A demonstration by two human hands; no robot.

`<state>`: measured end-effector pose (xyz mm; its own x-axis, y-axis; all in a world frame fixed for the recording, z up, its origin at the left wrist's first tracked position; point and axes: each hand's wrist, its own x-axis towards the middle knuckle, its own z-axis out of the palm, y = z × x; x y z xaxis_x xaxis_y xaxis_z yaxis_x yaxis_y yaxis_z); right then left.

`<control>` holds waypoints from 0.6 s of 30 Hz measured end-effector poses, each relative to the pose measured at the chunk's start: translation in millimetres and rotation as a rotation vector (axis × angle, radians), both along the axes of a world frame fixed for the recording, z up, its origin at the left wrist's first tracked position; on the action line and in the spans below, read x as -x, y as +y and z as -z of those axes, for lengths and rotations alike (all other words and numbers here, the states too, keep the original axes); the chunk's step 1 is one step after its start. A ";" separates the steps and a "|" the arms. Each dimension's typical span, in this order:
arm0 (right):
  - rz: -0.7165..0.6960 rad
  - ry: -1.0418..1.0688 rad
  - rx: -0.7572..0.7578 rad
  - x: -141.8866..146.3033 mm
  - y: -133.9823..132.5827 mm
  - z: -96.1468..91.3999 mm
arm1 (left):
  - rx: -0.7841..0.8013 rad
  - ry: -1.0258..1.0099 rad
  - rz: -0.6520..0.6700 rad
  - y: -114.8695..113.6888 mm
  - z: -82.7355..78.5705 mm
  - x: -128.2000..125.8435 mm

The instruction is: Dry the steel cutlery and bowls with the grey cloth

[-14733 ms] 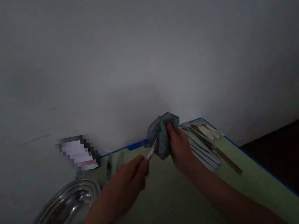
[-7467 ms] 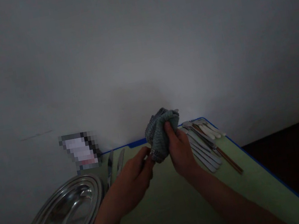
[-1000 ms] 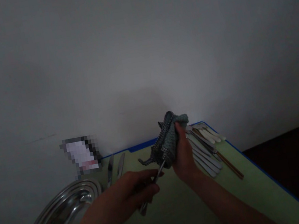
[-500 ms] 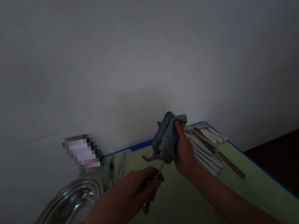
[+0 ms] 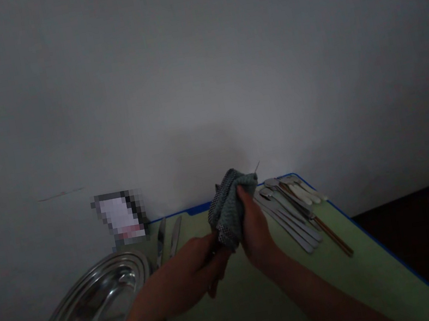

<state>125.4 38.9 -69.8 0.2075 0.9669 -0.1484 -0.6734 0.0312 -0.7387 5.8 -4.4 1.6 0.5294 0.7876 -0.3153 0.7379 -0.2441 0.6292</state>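
My right hand (image 5: 255,230) is closed around a folded grey-green checked cloth (image 5: 229,210), thumb on top. The cloth is wrapped around a thin piece of metal cutlery (image 5: 257,166), whose narrow tip sticks out at the cloth's upper right end. Most of this piece is covered, so its kind cannot be told. Its other end sits in the closed fingers of my left hand (image 5: 200,268), right against the cloth's lower end. Both hands are held above the green table (image 5: 241,311).
Two table knives (image 5: 175,236) lie at the table's left. A large shiny steel dish (image 5: 132,260) stands at the lower left. Several spoons, forks and other cutlery (image 5: 292,221), some brown- or white-handled, lie to the right. A blurred-out object (image 5: 120,216) leans near the wall.
My right hand has slid the cloth down and left along the piece toward my left hand. The tip now shows beyond the cloth, and the shaft between cloth and left hand is covered.
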 end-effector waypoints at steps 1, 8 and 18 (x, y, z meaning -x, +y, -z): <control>-0.014 -0.005 -0.003 2.3 -0.7 2.2 | -0.007 0.003 -0.006 0.9 1.3 -0.6; 0.011 0.032 -0.085 -12.6 9.5 -5.1 | 0.006 0.005 -0.001 -2.0 -2.6 1.6; 0.133 0.121 -0.092 -30.6 14.0 -20.2 | 0.019 0.024 0.053 -6.6 -3.7 4.3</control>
